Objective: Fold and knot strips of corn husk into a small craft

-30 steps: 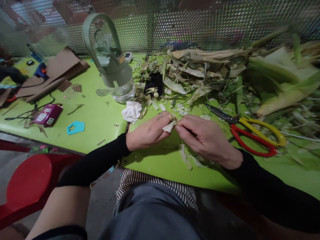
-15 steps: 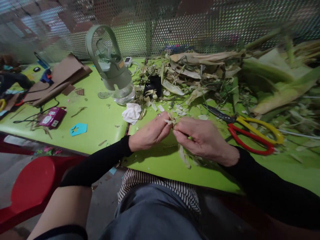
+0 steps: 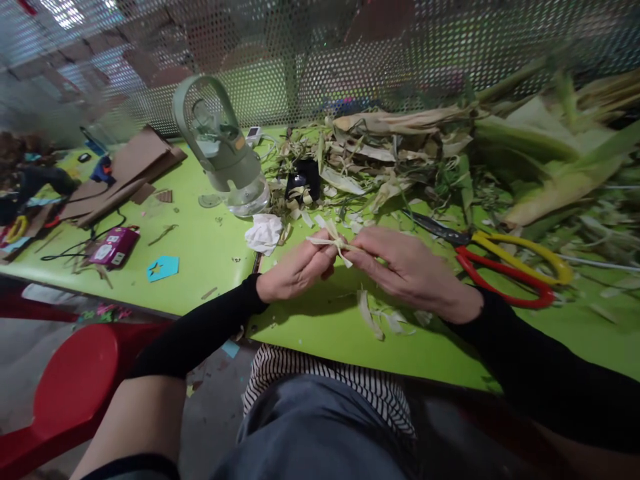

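Between my two hands is a small piece of pale corn husk strips [image 3: 339, 244], crossed or knotted at the middle with ends sticking out several ways. My left hand [image 3: 299, 267] pinches it from the left. From the right, my right hand [image 3: 395, 267] pinches one strip end between thumb and forefinger. Loose husk scraps [image 3: 369, 315] lie on the green table below my right hand. Scissors [image 3: 505, 263] with one red and one yellow handle rest to the right, blades pointing toward the husk pile.
A heap of corn husks [image 3: 540, 160] fills the back right. Behind my left hand stand a crumpled tissue [image 3: 263, 233] and a handled water bottle [image 3: 235, 160]. Farther left are a purple box [image 3: 114, 247], a blue paper tag [image 3: 163, 268] and brown cardboard [image 3: 133, 170]. A red stool [image 3: 75, 380] stands below.
My hands have drawn slightly apart, and the crossed husk strips now show more fully between them. My right fingers have straightened somewhat along a strip. The view has shifted a little.
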Demonstrator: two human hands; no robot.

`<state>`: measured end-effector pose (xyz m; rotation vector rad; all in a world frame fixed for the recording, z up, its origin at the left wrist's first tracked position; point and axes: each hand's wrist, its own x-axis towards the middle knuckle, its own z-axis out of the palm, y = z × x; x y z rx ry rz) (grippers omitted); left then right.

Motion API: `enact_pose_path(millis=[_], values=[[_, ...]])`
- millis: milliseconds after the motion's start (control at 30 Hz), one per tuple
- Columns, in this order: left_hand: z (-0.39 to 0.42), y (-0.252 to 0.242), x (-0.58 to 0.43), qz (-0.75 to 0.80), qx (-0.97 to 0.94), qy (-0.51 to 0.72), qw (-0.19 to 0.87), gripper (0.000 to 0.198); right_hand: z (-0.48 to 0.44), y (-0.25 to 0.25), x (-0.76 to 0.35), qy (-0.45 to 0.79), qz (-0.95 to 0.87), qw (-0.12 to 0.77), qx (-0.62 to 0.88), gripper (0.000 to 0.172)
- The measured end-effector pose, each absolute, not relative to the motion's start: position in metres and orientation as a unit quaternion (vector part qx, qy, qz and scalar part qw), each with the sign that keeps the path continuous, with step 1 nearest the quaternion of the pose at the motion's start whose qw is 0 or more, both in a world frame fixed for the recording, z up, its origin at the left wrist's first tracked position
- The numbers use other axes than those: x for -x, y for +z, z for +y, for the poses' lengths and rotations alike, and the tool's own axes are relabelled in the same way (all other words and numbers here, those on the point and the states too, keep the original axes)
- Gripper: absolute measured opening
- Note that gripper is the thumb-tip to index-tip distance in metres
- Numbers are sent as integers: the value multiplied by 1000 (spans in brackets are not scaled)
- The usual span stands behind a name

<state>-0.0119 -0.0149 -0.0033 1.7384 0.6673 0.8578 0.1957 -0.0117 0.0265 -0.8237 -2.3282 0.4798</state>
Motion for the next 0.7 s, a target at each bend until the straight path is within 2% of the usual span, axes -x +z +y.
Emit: enact_pose_path(millis=[167, 267, 467, 533, 600, 700], values=[[-29, 0, 9, 247, -628, 336, 657, 44, -17, 33, -197, 261, -873, 302, 280, 44], [-37, 0, 8, 217, -565, 317, 730, 41, -17, 36, -199, 306, -863, 294, 273, 48], [-45, 4, 13, 215, -537, 301, 758, 39, -17, 22, -202, 356, -840, 314, 263, 53], [-43, 7, 16, 209, -565, 304, 738, 37, -16, 18, -202, 362, -838, 311, 264, 52], [-38, 10, 20, 224, -636, 316, 668, 34, -13, 16, -201, 359, -833, 309, 285, 50], [-26, 9, 22, 278, -778, 349, 443, 33, -11, 19, -199, 314, -792, 367, 374, 43]])
